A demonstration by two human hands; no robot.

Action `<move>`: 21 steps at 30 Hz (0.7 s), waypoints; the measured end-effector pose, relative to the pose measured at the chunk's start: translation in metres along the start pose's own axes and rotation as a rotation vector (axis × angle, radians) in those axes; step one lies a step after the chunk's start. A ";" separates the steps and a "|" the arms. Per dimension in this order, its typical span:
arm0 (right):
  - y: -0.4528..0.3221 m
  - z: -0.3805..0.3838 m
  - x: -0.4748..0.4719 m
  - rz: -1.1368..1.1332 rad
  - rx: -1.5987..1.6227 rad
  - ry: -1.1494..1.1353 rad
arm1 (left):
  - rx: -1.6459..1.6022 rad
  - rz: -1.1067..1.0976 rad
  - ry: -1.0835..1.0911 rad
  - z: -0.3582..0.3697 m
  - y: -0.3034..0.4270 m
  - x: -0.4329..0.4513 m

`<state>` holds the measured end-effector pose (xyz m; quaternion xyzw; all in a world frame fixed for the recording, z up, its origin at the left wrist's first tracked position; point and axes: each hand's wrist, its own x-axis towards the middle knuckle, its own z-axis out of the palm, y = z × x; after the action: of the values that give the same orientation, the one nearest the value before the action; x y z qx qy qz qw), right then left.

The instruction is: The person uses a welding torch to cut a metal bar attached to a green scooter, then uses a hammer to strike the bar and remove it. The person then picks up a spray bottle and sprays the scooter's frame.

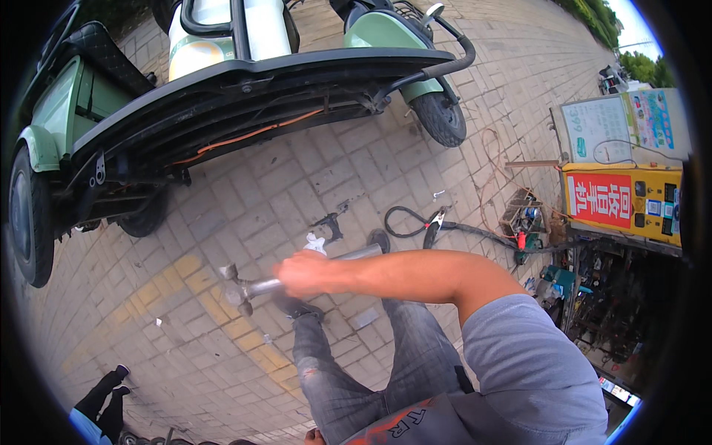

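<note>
My right hand (pixel 308 273) grips a hammer (pixel 264 286) by its metal tube-like handle. The hammer's steel head points left, and the handle's far end sticks out beyond my wrist to the right. Both hand and hammer are held in the air above the brick paving, with some blur. Only a small part of my left hand (pixel 315 437) shows at the bottom edge, beside my shirt; what its fingers do is hidden. A crumpled white scrap (pixel 315 243) appears just past my right hand. Close by on the paving is a dark broken-looking piece or stain (pixel 332 224).
A green electric tricycle (pixel 384 30) stands ahead, its black underside exposed. A clamp (pixel 438 218) on a thick black cable (pixel 478 230) lies by my foot. At right are a tool crate (pixel 523 214), a yellow cabinet (pixel 603 200) and cluttered shelves (pixel 609 300). Another person's legs (pixel 108 392) are lower left.
</note>
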<state>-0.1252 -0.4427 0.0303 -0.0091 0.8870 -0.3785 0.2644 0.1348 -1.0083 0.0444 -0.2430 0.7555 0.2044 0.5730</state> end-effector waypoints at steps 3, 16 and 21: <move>-0.054 -0.007 0.018 -0.415 -0.107 -0.033 | 0.005 -0.013 0.021 0.011 0.009 -0.002; 0.038 -0.127 -0.096 0.558 -0.030 -0.034 | -0.611 -0.023 0.069 0.069 0.025 -0.008; 0.026 -0.167 -0.114 0.440 -0.517 -0.015 | -0.768 -0.023 0.180 0.091 0.038 -0.063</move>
<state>-0.1013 -0.2879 0.1611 0.1131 0.9323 -0.0746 0.3353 0.1954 -0.9163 0.0827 -0.4650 0.6686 0.4436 0.3741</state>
